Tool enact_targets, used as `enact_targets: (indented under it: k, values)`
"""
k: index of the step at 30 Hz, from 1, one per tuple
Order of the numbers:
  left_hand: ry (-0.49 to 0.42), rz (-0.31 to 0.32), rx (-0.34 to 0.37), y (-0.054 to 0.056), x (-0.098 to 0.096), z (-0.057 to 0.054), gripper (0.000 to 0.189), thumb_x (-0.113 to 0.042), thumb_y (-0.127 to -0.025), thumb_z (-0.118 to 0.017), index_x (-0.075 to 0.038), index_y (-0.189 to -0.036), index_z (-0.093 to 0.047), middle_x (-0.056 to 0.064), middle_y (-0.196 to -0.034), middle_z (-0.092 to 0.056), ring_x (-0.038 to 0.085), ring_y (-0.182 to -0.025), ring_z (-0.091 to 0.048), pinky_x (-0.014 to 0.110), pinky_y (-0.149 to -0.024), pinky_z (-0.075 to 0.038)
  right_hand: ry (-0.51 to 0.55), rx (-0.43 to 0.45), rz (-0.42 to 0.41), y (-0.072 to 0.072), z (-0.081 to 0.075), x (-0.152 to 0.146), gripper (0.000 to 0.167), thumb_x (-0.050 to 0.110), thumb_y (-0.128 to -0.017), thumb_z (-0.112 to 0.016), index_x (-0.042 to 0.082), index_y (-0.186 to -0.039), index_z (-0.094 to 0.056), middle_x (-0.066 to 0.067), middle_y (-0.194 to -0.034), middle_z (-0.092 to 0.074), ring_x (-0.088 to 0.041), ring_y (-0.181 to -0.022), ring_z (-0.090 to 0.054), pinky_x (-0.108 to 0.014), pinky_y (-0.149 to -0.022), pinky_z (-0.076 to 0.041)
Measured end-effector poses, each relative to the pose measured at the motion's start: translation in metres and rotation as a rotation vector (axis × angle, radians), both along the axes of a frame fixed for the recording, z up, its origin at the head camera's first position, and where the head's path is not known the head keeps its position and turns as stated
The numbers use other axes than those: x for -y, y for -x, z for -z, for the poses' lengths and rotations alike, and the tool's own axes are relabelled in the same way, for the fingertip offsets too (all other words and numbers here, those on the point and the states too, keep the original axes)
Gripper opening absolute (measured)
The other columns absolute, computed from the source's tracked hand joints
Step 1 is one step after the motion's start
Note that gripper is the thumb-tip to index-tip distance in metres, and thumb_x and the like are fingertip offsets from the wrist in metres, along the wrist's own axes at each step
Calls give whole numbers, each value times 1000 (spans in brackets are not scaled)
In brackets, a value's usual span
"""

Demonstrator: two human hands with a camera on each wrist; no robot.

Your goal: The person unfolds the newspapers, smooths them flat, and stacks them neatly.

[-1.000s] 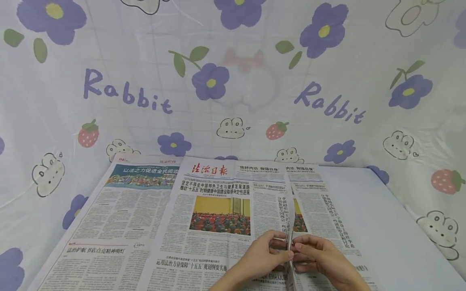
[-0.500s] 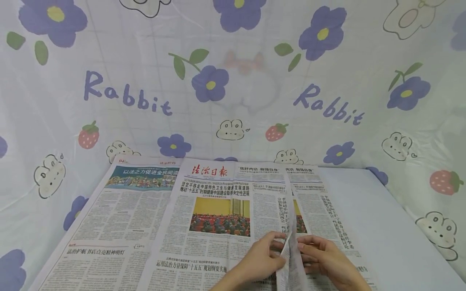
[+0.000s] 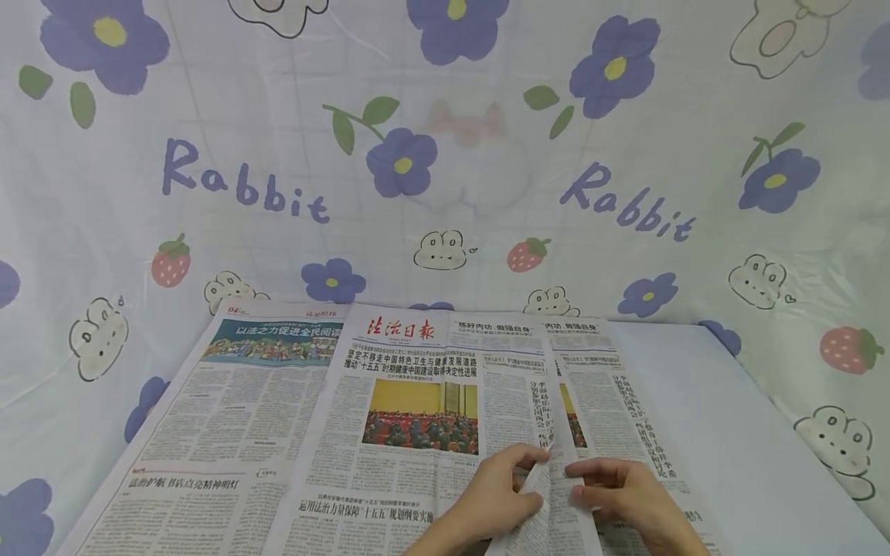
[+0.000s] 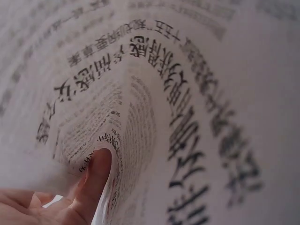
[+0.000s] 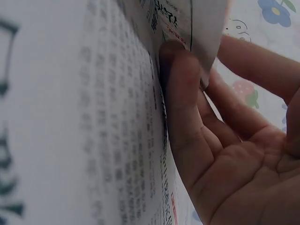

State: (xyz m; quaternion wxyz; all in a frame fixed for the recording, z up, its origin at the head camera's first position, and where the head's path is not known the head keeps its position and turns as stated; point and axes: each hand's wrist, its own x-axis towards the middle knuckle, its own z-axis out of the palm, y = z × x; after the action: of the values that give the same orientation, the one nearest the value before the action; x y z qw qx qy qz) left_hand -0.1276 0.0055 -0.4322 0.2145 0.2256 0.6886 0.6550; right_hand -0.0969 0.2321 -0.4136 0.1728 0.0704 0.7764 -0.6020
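A printed newspaper [image 3: 399, 463] with a red masthead and a large colour photo lies spread before me. My left hand [image 3: 497, 498] pinches one of its layers near the right side, which curls up at the fingers; in the left wrist view a fingertip [image 4: 101, 161] sits in a deep fold of paper. My right hand [image 3: 626, 498] holds the right edge of a raised sheet [image 3: 570, 510], index finger and thumb at that edge. The right wrist view has a flap of the paper [image 5: 204, 37] among the right fingers [image 5: 185, 89], some partly behind it.
A second newspaper page [image 3: 215, 417] with a blue banner picture lies on the left. Under the papers, a white tabletop [image 3: 737, 417] shows at the right. A white curtain [image 3: 299, 255] with flowers and rabbits hangs behind the table.
The two hands, close together at the upright fold one second ago, have drawn slightly apart. The fold has opened, its left layer tipping left and the other sheet's edge moving right.
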Motion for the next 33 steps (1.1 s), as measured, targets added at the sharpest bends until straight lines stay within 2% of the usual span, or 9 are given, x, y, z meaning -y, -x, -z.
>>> enact_targets:
  k: [5, 12, 16, 18, 23, 28, 33]
  values:
    - [5, -10, 9, -1, 0, 1, 43, 10, -83, -64, -2, -125, -61, -3, -104, -63, 8, -81, -66, 24, -69, -53, 9, 18, -67, 1, 4, -3, 43, 14, -91, -72, -11, -124, -61, -15, -105, -70, -28, -85, -66, -39, -72, -55]
    - [28, -9, 3, -1, 1, 1, 42, 9, -82, -68, -3, -122, -64, -4, -101, -64, 8, -80, -65, 25, -70, -53, -31, -5, -56, 0, 2, -2, 38, 12, -88, -74, -9, -118, -66, -15, -101, -70, -26, -82, -66, -37, -70, -55]
    - [79, -31, -4, 1, 2, -1, 42, 5, -81, -72, -7, -121, -66, -3, -105, -64, 8, -78, -64, 27, -68, -53, -45, -20, -1, 0, 2, -3, 35, 11, -87, -74, -9, -115, -68, -14, -101, -71, -27, -82, -68, -38, -71, -56]
    - [75, -44, -3, 3, 3, -4, 42, 4, -81, -72, -8, -120, -67, -3, -108, -64, 10, -74, -63, 28, -65, -53, -59, -23, 35, -1, 3, -4, 33, 12, -87, -75, -8, -113, -69, -13, -100, -71, -27, -82, -68, -38, -71, -56]
    - [12, -63, 20, 6, 8, -9, 42, 4, -81, -73, -6, -121, -67, 0, -107, -64, 13, -73, -66, 29, -63, -54, -102, -30, 114, -1, 1, -9, 32, 14, -85, -78, -5, -109, -72, -11, -99, -71, -26, -83, -67, -35, -70, -55]
    - [11, -83, 28, 9, 19, -12, 43, 3, -81, -74, -6, -123, -67, 1, -107, -63, 14, -76, -67, 31, -64, -56, -132, -38, 160, 0, -2, -11, 31, 15, -82, -80, -4, -107, -73, -10, -99, -71, -24, -85, -66, -33, -71, -54]
    - [-64, -107, 48, 16, 33, -17, 45, 5, -83, -72, -3, -127, -64, 7, -116, -63, 20, -82, -69, 35, -68, -57, -157, -24, 217, -1, -3, -13, 29, 13, -81, -81, -3, -105, -74, -10, -98, -71, -24, -83, -65, -34, -68, -54]
